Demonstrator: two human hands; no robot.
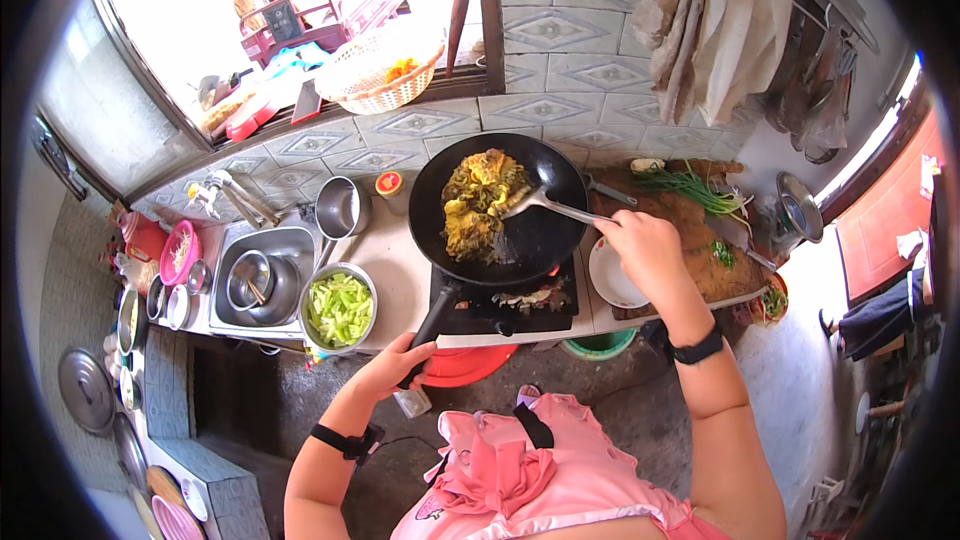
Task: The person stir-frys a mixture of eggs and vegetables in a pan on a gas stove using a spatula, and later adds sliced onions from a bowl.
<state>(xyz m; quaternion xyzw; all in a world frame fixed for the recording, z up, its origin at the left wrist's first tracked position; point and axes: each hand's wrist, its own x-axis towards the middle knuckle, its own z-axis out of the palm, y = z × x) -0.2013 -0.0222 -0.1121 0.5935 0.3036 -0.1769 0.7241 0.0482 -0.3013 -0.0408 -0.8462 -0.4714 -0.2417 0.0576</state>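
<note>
My left hand is closed around the black handle of a wok. The wok is tilted over the gas stove, and an orange glow shows below its right edge. In my right hand is a metal spatula. Its blade rests against a heap of yellow egg with dark green bits on the left side of the wok. A white plate lies to the right of the stove, partly under my right wrist.
On the left stand a bowl of chopped green stalks, a saucepan, a lidded jar and a sink holding metal bowls. At the right, a wooden board bears scallions and a cleaver. A person's legs show far right.
</note>
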